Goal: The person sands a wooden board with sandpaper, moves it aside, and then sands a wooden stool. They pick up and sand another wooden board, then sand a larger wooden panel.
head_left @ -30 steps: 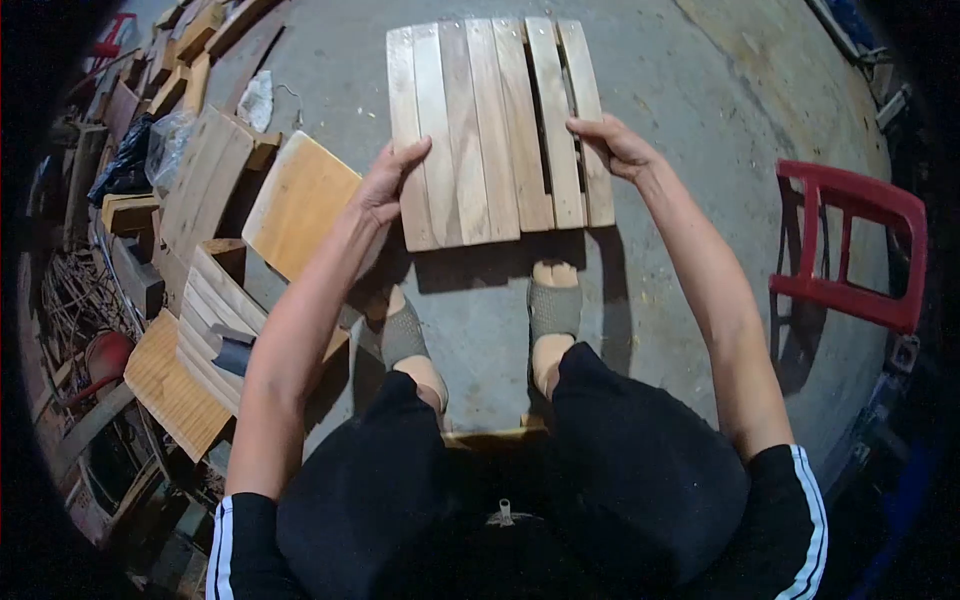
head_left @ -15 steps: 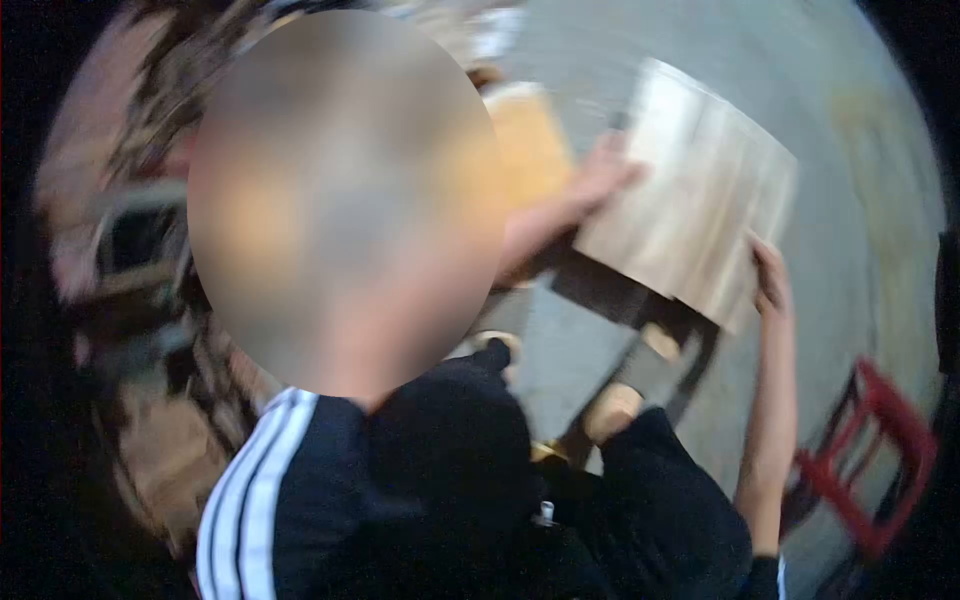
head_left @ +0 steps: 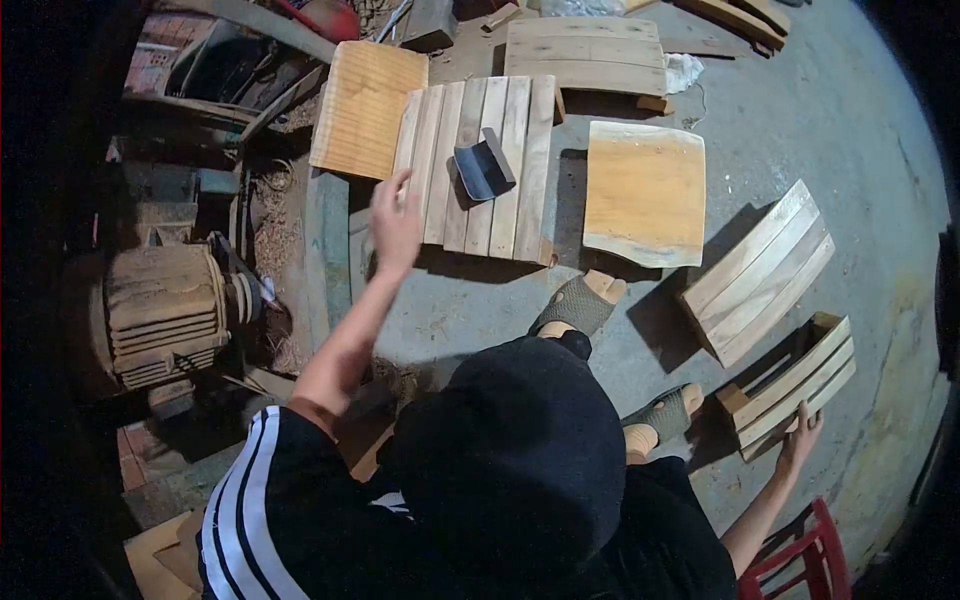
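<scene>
My left hand [head_left: 395, 228] is raised with fingers apart, holding nothing, beside the left edge of a slatted wooden stool [head_left: 462, 225]. On those slats lies a bent dark grey sheet [head_left: 485, 168] that looks like sandpaper. At the lower right, my right hand [head_left: 800, 440] has its fingers on the near edge of a small slatted stool [head_left: 795, 388], which is tilted so that its underside partly shows. Just beyond it sits another slatted wooden piece [head_left: 765, 275].
A solid-topped wooden stool [head_left: 645, 190] stands ahead, a yellowish board [head_left: 370, 105] to its left. At the back is another slatted stool [head_left: 585, 58]. A dusty motor [head_left: 165, 310] is at left, a red plastic chair [head_left: 805, 560] at lower right.
A slatted wooden piece was between both hands, blurred by motion. Now the hands are apart: the left has moved left and the right lower, onto the small stool. The view is sharper.
</scene>
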`<state>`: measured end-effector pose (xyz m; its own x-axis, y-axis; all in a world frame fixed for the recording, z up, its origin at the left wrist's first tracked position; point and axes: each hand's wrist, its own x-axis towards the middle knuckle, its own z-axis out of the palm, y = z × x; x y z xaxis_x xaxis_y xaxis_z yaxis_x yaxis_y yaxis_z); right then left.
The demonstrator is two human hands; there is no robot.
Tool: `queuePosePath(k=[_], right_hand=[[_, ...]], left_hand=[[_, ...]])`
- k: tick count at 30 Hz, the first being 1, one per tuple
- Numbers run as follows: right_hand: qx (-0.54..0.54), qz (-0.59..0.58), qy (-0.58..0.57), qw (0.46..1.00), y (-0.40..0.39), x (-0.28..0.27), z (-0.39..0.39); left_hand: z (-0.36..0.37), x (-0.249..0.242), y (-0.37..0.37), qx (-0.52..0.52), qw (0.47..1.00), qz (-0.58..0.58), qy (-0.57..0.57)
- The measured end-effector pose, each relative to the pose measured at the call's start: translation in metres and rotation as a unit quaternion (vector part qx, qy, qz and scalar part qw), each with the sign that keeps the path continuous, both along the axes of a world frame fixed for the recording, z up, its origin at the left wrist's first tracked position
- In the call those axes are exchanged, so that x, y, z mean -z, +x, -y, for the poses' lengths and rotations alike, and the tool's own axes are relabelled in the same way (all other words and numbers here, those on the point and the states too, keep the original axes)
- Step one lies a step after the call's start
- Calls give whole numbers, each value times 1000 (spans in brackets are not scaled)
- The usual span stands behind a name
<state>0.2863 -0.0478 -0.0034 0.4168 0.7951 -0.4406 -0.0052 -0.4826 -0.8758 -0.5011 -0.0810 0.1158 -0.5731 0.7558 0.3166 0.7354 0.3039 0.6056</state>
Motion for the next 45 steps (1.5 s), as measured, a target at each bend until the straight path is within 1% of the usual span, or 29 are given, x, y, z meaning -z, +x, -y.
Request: queuePosePath(k=[2, 3, 4, 5, 6, 7, 8, 9, 11, 12, 14, 16, 17, 18, 20, 21, 26, 27, 28, 30, 32, 34, 36, 38, 40, 42, 43, 44, 45], right_hand=[[-9, 299, 46, 953, 15, 7, -14], [-109, 369, 113, 916, -1, -17, -28], [-144, 405, 111, 896, -21, -35, -45], [-201, 371, 105, 900, -57, -61, -62], [-256, 335, 97, 901, -98, -86, -77], [-320, 331, 88, 883, -137, -104, -91], [-382, 326, 78, 861, -177, -118, -104], [-438, 294, 74, 846, -219, -129, -116], [-537, 241, 86, 804, -304, -144, -130], [-580, 218, 102, 778, -347, -149, -134], [-641, 223, 149, 719, -430, -158, -140], [-639, 157, 199, 727, -503, -140, -145], [-634, 182, 235, 714, -537, -130, -150], [-627, 205, 270, 701, -568, -119, -152], [-587, 220, 292, 722, -620, -93, -148], [-599, 230, 270, 718, -636, -93, -141], [-610, 233, 287, 701, -664, -55, -150], [-586, 215, 267, 734, -661, -59, -150], [-581, 219, 271, 736, -654, -58, -155], [-548, 104, 210, 803, -627, -54, -165], [-488, 71, 201, 846, -580, -58, -174], [-433, 169, 202, 862, -527, -43, -191], [-397, 254, 151, 869, -491, -65, -194], [-386, 345, 180, 836, -455, -52, -203], [-381, 347, 168, 840, -441, -45, -205], [-412, 343, 114, 836, -443, -44, -203], [-429, 377, 174, 802, -442, -38, -203], [-425, 375, 174, 806, -445, -38, -201], [-420, 379, 209, 797, -449, -40, -198]], left_hand=[[26, -11, -15, 21, 998, -50, -16], [42, -12, -15, 57, 985, -151, -61], [55, -9, -11, 47, 987, -140, -64], [69, -8, -4, 65, 976, 12, -209], [80, -5, 3, 83, 921, 165, -342], [91, 7, 14, 38, 882, 354, -308], [97, 22, 27, -7, 808, 528, -259], [96, 31, 37, -12, 804, 537, -256], [85, 46, 55, -79, 714, 695, -39], [74, 51, 58, -53, 688, 724, 16], [64, 69, 55, -52, 687, 723, 45], [66, 81, 54, -46, 683, 727, 64], [66, 85, 53, -35, 681, 728, 76], [65, 83, 54, -37, 680, 728, 75], [61, 70, 57, -68, 685, 723, 58], [60, 67, 56, -57, 682, 726, 65], [63, 80, 50, -51, 699, 712, 32], [64, 78, 49, -35, 698, 715, 31], [62, 74, 48, -20, 697, 717, 30], [59, 69, 48, -19, 698, 715, 27], [61, 67, 46, -21, 704, 710, -7], [62, 58, 42, -29, 704, 710, -21], [57, 30, 27, -54, 754, 631, -175], [84, 36, 3, -95, 889, 411, -178], [95, 45, -44, -96, 976, 182, -76], [61, 42, -77, -119, 989, 84, 26], [45, 49, -94, -89, 989, 118, -3], [31, 60, -110, -59, 986, 151, -31], [21, 68, -121, -15, 941, 330, -78]])
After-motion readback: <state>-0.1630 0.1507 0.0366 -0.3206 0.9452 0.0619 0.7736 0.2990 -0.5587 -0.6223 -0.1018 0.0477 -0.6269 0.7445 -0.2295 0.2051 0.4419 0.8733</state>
